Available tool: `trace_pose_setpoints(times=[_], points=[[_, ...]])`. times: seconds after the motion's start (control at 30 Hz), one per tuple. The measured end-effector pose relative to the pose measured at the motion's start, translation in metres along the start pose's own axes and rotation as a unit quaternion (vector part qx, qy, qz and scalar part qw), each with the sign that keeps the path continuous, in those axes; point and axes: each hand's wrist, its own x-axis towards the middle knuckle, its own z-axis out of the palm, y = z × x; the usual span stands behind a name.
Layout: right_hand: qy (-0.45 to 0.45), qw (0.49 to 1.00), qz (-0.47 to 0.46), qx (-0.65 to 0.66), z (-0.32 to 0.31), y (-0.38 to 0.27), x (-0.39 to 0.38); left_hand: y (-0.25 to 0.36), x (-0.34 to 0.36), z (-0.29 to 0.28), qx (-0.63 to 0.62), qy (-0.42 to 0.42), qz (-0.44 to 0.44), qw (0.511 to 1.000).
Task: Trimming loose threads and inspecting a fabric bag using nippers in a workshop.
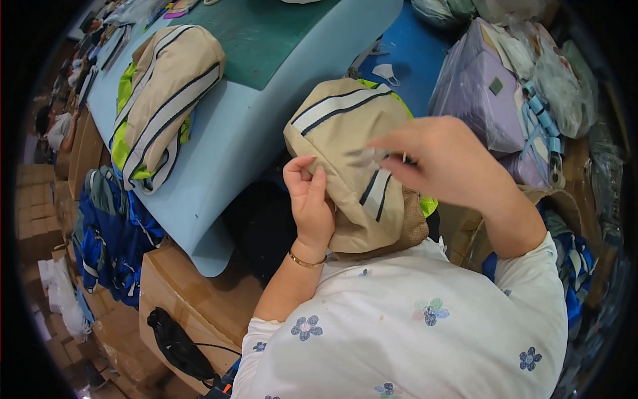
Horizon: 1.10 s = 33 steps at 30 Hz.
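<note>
A beige fabric bag with white bands edged in navy and lime-green parts rests in front of my body, partly over my lap. My left hand pinches a fold of its cloth between thumb and fingers at the bag's left side. Above the bag, my right hand is closed around small metal thread snips, whose blades look blurred from motion. The snips appear raised over the cloth; whether they touch it I cannot tell. Part of the bag's right side is hidden by my right hand.
A similar beige bag lies on the light-blue table sheet beside a green mat. Purple bags in plastic are piled at the right. Cardboard boxes and a blue backpack stand at the left.
</note>
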Motion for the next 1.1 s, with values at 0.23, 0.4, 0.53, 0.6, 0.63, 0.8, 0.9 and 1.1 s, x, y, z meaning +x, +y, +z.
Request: trace_pose_setpoints(times=[0.23, 0.4, 0.53, 0.6, 0.63, 0.8, 0.9, 1.1], points=[[0.117, 0.744, 0.308, 0.581, 0.057, 0.104, -0.016, 0.004, 0.012, -0.007, -0.117, 0.03, -0.069, 0.99], [0.173, 0.752, 0.386, 0.506, 0.108, 0.152, -0.037, 0.006, 0.009, -0.007, -0.052, 0.039, -0.054, 0.996], [0.337, 0.799, 0.412, 0.281, 0.158, 0.212, -0.058, 0.01, 0.009, -0.009, -0.04, 0.012, -0.065, 0.997], [0.34, 0.802, 0.432, 0.233, 0.165, 0.23, -0.07, 0.012, 0.01, -0.013, -0.031, 0.011, -0.064, 0.997], [0.301, 0.772, 0.471, 0.301, 0.172, 0.252, -0.083, 0.012, 0.011, -0.012, -0.024, 0.003, -0.067, 0.997], [0.255, 0.628, 0.485, 0.553, 0.175, 0.225, -0.074, 0.006, 0.012, -0.036, 0.032, -0.013, -0.058, 0.998], [0.284, 0.607, 0.456, 0.586, 0.17, 0.205, -0.07, 0.004, 0.013, -0.047, 0.059, -0.025, -0.052, 0.997], [0.339, 0.632, 0.425, 0.552, 0.17, 0.206, -0.08, 0.011, 0.016, -0.06, 0.09, -0.056, -0.104, 0.989]])
